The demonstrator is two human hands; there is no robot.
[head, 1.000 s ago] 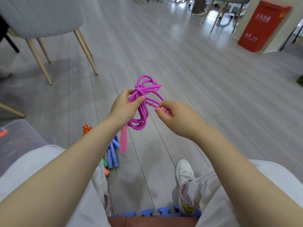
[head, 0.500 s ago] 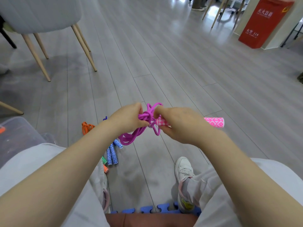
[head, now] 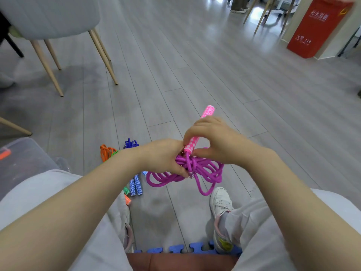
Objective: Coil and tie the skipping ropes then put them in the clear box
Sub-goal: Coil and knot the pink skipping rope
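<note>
Left grip: our left hand (head: 164,157) clamps the knotted middle of the purple rope (head: 197,171), fingers curled tight.
Right grip: our right hand (head: 216,141) pinches the pink handle (head: 207,112) (tip pointing away from us).
Rope: held above the floor (head: 195,65), loops dangling.
Others: orange rope (head: 106,152) and blue handles (head: 135,185) on the floor.
Box: clear box (head: 23,159), far left.

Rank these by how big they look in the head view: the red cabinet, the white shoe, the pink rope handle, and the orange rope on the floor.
1. red cabinet
2. white shoe
3. pink rope handle, partly covered by the right hand
4. orange rope, partly hidden; close to the handle, so unsure.
</note>
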